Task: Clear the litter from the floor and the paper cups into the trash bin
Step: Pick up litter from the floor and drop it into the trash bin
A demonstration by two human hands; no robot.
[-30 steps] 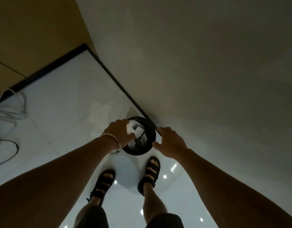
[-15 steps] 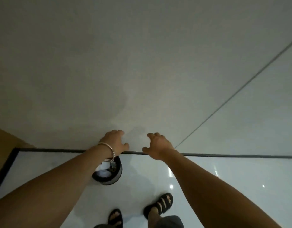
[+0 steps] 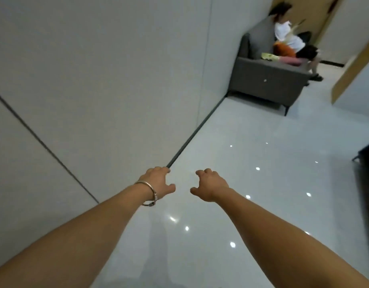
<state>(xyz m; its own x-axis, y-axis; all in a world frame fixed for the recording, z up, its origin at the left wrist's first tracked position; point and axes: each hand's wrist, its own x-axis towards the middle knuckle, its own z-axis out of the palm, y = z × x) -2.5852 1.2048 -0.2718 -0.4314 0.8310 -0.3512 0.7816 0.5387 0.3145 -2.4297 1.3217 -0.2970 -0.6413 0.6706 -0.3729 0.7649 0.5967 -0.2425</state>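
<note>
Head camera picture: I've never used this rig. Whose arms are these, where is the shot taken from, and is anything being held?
There is no machine here: a person wears one wide-angle camera on the head, looking forward and down. The bare arms are theirs. The left hand, with a bracelet at the wrist, and the right hand reach forward over the glossy floor, fingers loosely curled, holding nothing. A grey wall runs along the left. Beyond is a grey sofa with people on it. No trash bin or paper cups show in this view.
</note>
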